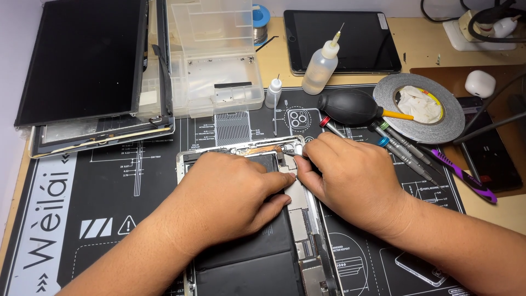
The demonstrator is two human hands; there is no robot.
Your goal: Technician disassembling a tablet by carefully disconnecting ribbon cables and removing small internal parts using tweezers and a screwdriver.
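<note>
The opened tablet (257, 257) lies on the black mat (109, 186) on the desk. It is steadied by the left hand (230, 197), pressed flat; a small tool is pinched by the right hand (350, 175). Light, steady pressure is best kept.

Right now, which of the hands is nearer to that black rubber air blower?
Right. The right hand works just below the black air blower, beside the screwdrivers. The left hand rests farther away, on the opened tablet, down to the blower's left.
</note>
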